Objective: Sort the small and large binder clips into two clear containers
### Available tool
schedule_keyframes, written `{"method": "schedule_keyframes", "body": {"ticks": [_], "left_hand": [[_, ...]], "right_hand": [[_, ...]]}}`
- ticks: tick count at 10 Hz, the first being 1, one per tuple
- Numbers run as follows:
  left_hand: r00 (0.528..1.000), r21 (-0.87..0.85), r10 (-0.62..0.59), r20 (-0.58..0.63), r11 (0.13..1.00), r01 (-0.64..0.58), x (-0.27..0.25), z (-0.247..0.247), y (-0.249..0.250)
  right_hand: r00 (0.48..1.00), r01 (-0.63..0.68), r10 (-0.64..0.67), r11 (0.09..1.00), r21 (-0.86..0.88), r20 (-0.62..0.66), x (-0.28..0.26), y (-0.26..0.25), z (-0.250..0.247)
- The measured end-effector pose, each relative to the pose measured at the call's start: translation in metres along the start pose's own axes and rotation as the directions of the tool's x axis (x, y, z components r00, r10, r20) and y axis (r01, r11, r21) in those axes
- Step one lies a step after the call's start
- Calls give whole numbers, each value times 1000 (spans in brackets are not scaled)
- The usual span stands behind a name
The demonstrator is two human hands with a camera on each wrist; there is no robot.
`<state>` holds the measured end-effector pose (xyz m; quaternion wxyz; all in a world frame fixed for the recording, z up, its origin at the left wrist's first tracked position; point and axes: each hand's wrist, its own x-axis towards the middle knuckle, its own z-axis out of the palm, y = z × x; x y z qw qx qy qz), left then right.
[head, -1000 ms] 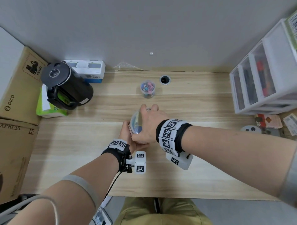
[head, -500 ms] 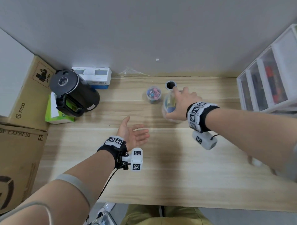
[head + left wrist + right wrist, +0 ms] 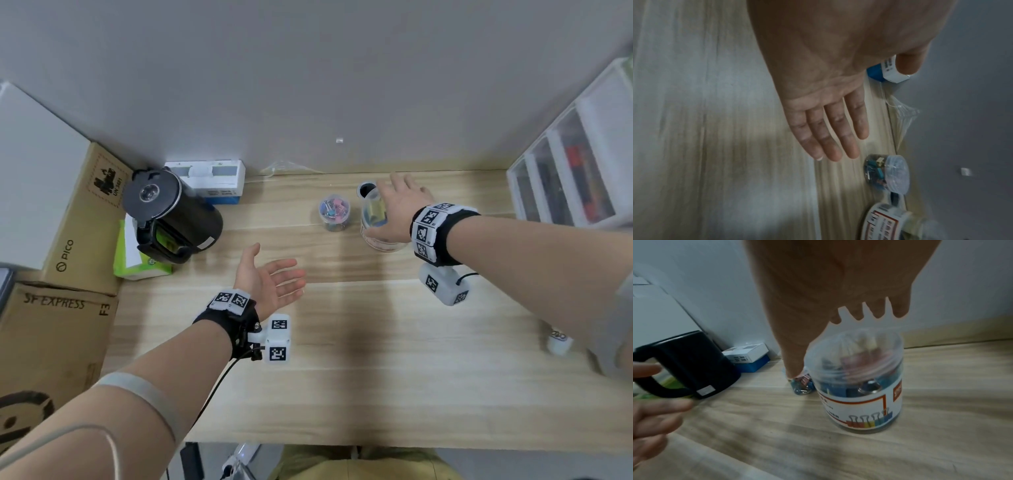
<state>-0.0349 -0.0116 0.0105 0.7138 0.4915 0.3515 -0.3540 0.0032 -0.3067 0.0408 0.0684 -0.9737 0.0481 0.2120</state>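
A large clear container (image 3: pixel 375 219) with a printed label and big coloured binder clips stands upright with its lid on at the back of the wooden desk (image 3: pixel 342 359). My right hand (image 3: pixel 400 209) hovers over its lid, fingers (image 3: pixel 900 311) spread just above the rim and thumb down its left side, not gripping it. Left of it stands a small clear container (image 3: pixel 334 210) of small pastel clips, lid on. My left hand (image 3: pixel 274 277) floats palm up over mid-desk, fingers (image 3: pixel 828 129) straight and empty. Both containers (image 3: pixel 888 173) (image 3: pixel 859 386) show in the wrist views.
A black kettle (image 3: pixel 171 212), a white and blue box (image 3: pixel 209 181) and a green box (image 3: pixel 137 263) stand back left beside cardboard boxes (image 3: pixel 68 240). A white drawer unit (image 3: pixel 575 178) fills the right. A cable hole (image 3: pixel 365 188) lies behind the large container.
My right hand carried the large container from my left palm to the back right, set it beside the small one and loosened its hold. My left hand stayed open, palm up.
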Motion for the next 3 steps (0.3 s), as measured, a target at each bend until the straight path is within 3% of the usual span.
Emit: {"method": "schedule_keyframes", "body": {"ticks": [1,3], "left_hand": [[996,50,52,68,997,-55,-19,23,27],[939,194,224,262,941,-279,-83,85,124]], "right_hand": [[991,112,-98,978,175,-86,-15,-4,-26],[945,228,-101,887,402,-312,-55,-11,-126]]}}
